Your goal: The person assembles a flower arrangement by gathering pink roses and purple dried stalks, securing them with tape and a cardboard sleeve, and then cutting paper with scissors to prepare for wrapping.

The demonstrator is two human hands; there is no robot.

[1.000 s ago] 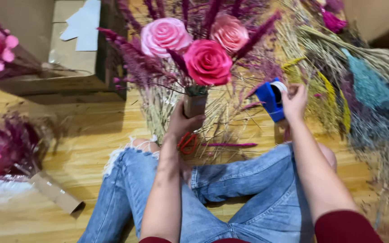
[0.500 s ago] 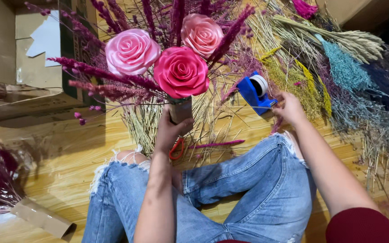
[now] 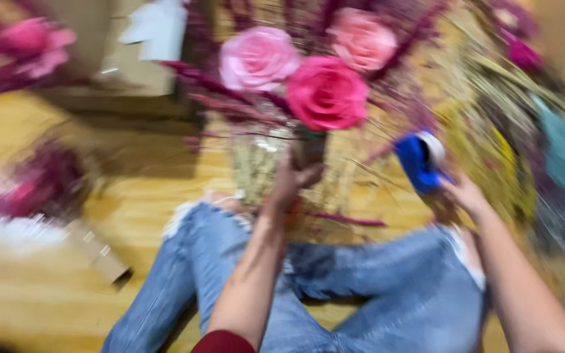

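Since the earlier view the right hand (image 3: 467, 195) has drawn the blue tape dispenser (image 3: 420, 161) a little closer to the bouquet (image 3: 308, 91), while the left hand (image 3: 293, 178) keeps its hold low on the stems, and the whole view has gone blurry with motion. The left hand is closed around the bundled stems just under the flower heads, fingers wrapped tight, holding the bunch upright over the lap. Straight above that hand sit three paper-like roses, a deep pink one nearest, a pale pink one up and to its left, a salmon one up and to its right, with dark purple sprays fanning out around them. The right hand grips the dispenser from below, fingers curled on its body; how firmly is hard to tell through the blur. The dispenser sits just right of the bouquet, not touching it. Below both hands are legs in torn blue jeans (image 3: 387, 281) on a wooden floor (image 3: 47, 287). Beyond the right hand lies a heap of dried grasses (image 3: 524, 137).
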